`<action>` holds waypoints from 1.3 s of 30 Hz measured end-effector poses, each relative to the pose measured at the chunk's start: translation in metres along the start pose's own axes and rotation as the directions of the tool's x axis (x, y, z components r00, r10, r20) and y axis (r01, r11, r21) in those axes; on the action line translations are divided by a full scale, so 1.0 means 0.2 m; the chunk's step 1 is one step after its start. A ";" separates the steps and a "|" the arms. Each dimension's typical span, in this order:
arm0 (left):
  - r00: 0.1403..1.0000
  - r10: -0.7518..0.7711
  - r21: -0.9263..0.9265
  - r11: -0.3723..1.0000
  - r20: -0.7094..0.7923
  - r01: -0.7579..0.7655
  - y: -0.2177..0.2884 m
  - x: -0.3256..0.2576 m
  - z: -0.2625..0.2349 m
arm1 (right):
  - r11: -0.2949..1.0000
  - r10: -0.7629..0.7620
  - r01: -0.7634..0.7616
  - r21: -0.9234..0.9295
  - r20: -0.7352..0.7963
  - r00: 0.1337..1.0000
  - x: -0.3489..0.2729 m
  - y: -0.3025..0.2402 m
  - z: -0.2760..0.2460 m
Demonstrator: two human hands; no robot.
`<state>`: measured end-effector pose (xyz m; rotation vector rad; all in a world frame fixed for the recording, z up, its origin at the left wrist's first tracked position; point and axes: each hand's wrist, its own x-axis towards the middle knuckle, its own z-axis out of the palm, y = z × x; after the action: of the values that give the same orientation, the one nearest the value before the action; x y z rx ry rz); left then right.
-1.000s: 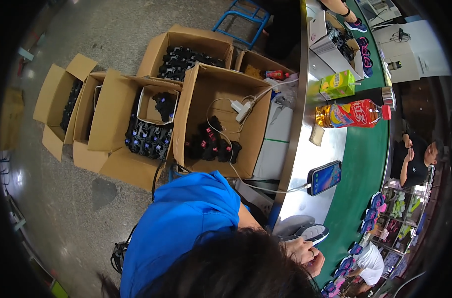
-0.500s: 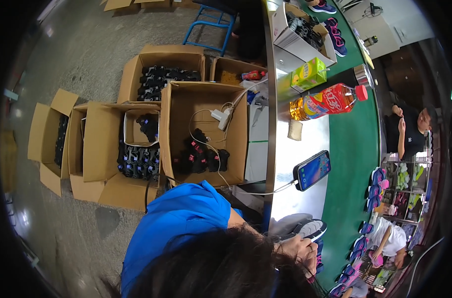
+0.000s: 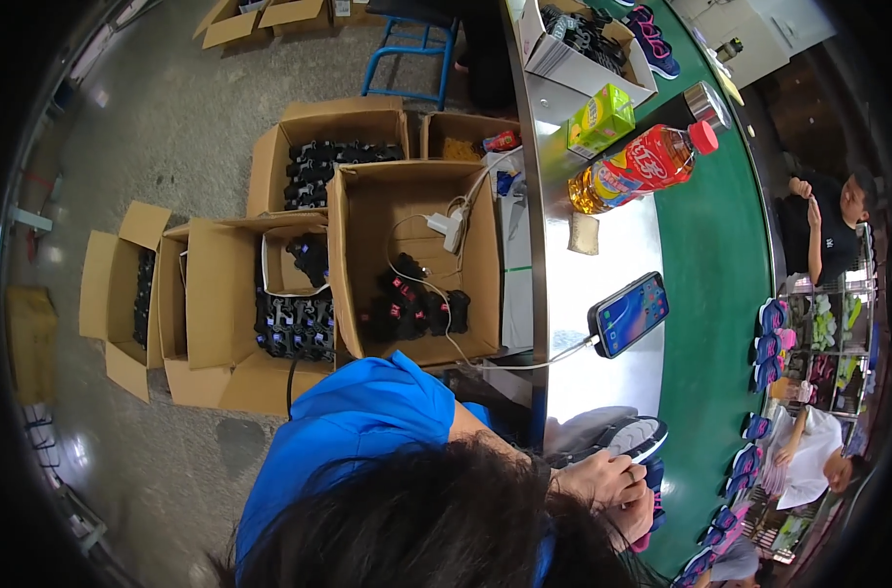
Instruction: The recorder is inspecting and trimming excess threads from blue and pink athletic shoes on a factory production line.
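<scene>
My hair and blue-sleeved shoulder fill the bottom of the head view. My left hand [image 3: 598, 477] reaches over the metal table edge and grips a grey and black shoe [image 3: 617, 436] with a white sole, which lies on the table. My right hand [image 3: 637, 514] sits just below it, close against the shoe's end. My hair partly hides that hand, and its hold cannot be made out.
A phone [image 3: 630, 314] on a white cable, a bottle of amber drink [image 3: 642, 167] and a green carton [image 3: 602, 118] stand on the metal table beside a green belt [image 3: 710, 294]. Open cardboard boxes [image 3: 407, 196] of black parts crowd the floor. Two other people [image 3: 828, 225] work across the belt.
The view has swung, so the boxes and table sit lower and larger in frame. My hands stay on the shoe at the table edge.
</scene>
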<state>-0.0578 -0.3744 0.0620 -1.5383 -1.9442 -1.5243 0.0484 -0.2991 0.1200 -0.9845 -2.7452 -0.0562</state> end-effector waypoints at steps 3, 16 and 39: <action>1.000 0.017 0.036 0.999 -0.014 -0.017 0.01 0.01 0.00 | 0.995 -0.048 0.049 -0.087 0.017 0.999 0.02 -0.05 -0.04; 0.971 0.052 -0.018 0.999 0.234 -0.050 -0.02 0.03 -0.10 | 0.953 -0.222 0.234 -0.192 0.080 0.972 0.11 -0.12 -0.09; 0.892 -0.198 -0.190 0.937 0.405 0.294 -0.29 0.08 -0.24 | 0.739 0.663 -0.534 0.412 -0.302 0.685 -0.39 0.54 -0.10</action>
<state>-0.1318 -0.3984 0.0610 -1.8674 -2.3137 -1.7300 0.1799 -0.2664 0.1179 -1.5238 -1.8399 0.2141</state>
